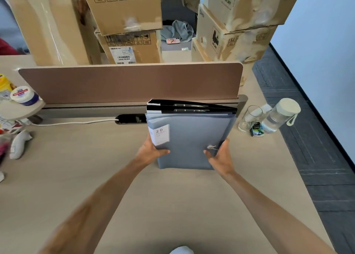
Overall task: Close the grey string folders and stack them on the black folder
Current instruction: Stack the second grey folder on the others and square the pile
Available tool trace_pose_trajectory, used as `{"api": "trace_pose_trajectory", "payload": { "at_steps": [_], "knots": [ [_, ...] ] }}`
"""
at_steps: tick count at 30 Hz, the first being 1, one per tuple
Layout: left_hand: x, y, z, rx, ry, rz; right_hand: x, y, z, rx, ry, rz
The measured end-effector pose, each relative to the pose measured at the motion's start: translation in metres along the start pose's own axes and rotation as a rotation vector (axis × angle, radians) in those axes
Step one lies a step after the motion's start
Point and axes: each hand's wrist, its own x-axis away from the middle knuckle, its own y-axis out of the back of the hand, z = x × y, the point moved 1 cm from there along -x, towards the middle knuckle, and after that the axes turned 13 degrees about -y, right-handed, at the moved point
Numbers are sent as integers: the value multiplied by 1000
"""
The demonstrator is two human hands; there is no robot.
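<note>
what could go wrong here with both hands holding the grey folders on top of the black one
1. The grey string folders are gripped only at their near edge by the left hand and right hand, so the far ends could fan out and slide off the black folder.
2. The clear drinking glass and clear plastic bottle stand close on the right; a sideways shove might tip them.

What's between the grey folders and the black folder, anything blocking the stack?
Nothing visible. Left hand and right hand grip the grey folders, which already lie over the black folder; only its far edge shows.
</note>
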Motion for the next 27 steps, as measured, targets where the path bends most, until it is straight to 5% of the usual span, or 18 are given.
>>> {"api": "trace_pose_trajectory", "payload": {
  "at_steps": [13, 21, 27],
  "knots": [
    [-27, -37, -18, -295, 122, 38, -13, 39, -20, -73, -27, -29],
    [-25, -81, -12, -27, 333, 100, -20, 57, -38, -68, -245, 4],
    [-26, -102, -2, -42, 477, 172, -32, 58, -51, 30, -424, 43]
  ]
}}
